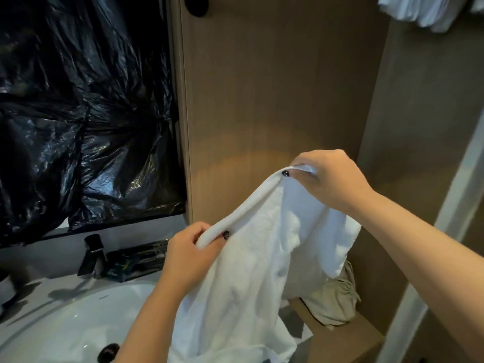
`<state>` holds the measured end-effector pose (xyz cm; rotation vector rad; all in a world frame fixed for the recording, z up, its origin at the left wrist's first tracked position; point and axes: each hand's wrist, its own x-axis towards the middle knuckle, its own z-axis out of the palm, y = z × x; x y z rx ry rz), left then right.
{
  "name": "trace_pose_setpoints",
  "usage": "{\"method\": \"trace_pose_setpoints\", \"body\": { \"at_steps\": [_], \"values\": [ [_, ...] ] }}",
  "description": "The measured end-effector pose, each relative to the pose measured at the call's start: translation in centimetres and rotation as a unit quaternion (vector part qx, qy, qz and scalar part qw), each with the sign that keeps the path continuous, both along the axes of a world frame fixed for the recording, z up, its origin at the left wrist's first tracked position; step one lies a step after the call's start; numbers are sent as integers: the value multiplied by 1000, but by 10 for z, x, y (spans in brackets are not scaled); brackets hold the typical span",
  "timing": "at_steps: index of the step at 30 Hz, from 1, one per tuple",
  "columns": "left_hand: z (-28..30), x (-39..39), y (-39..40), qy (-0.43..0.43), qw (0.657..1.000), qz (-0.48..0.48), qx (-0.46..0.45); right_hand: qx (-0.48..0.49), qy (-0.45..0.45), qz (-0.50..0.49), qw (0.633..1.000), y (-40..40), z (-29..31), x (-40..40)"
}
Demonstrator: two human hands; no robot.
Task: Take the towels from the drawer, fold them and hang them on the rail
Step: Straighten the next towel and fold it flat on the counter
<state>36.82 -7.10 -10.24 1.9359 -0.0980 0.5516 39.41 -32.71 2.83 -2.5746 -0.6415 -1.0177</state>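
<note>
We are holding a white terry-cloth towel [251, 258] up by its top edge. Our left hand [188, 255] and right hand [332, 179] are each pinching it, fingers curled tight, above the white basin [65, 323].

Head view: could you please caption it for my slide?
Both hands, left and right, hold a white towel beside the sink.

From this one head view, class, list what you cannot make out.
- Rail: white cloth is cut off by the top edge.
- Lower part of the white terry towel: cut off by the bottom edge.
- Drawer: not identifiable.
- Dark packet behind the black tap: blurred.
</note>
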Motion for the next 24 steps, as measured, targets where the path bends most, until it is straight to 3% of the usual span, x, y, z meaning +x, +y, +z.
{"method": "trace_pose_setpoints", "body": {
  "at_steps": [4,8,13,16,18,20,24],
  "values": [
    [-20,-28,-21,54,998,-39,-12,49,47,-15,998,-32,-13,-19],
    [-28,-68,-43,50,997,-47,-26,59,173,18,983,-47,-42,-43],
    [-31,-122,-64,39,997,-58,-27,-32,384,139,912,-36,-102,-81],
    [-35,-147,-76,61,995,-78,-11,-24,442,220,869,-19,-140,-104],
    [-38,-158,-81,58,995,-74,22,17,444,258,858,-10,-162,-118],
    [-42,-166,-82,62,996,-65,26,57,412,234,879,-7,-180,-127],
    [-57,-177,-74,89,994,-44,-41,115,359,181,908,-14,-186,-135]
  ]
}}
